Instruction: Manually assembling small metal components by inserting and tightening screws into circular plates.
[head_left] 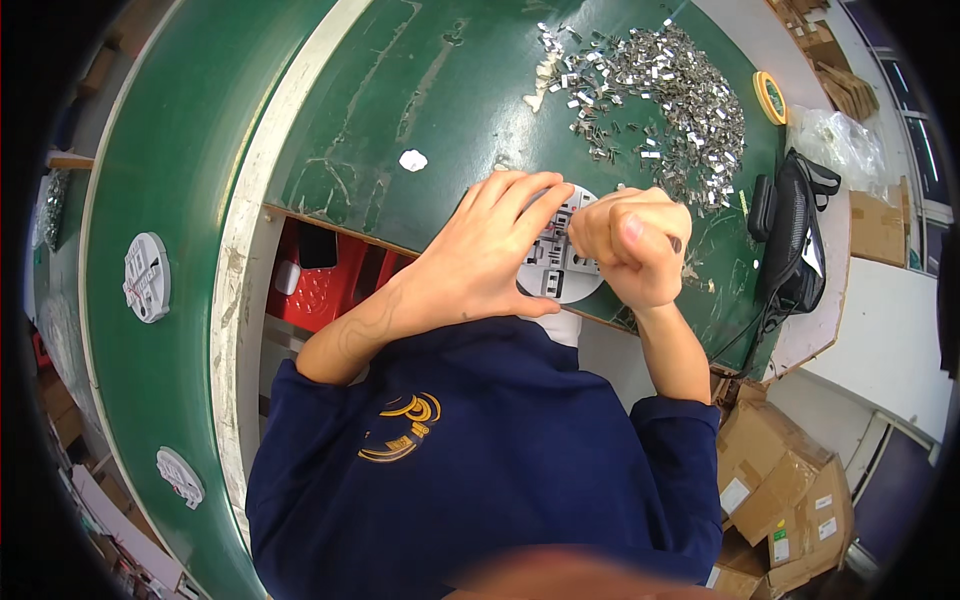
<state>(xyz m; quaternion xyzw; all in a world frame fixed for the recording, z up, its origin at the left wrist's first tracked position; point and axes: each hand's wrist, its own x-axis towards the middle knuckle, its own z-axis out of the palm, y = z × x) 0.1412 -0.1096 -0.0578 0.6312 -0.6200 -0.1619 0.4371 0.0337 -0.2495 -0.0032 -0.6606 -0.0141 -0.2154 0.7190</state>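
Observation:
A round light-grey plastic part with dark slots and small fittings lies at the front edge of the green table. My left hand grips its left side, fingers over the far rim and thumb at the near rim. My right hand is closed in a fist over the part's right side, fingertips turned down toward it. Whatever those fingers may pinch is hidden. A large pile of small metal clips, silvery and dark, is spread beyond my right hand.
A conveyor belt at left carries grey plastic parts. Under the table edge is a red bin with a phone. To the right are a tape roll, a black bag and cardboard boxes. A white piece lies on the table.

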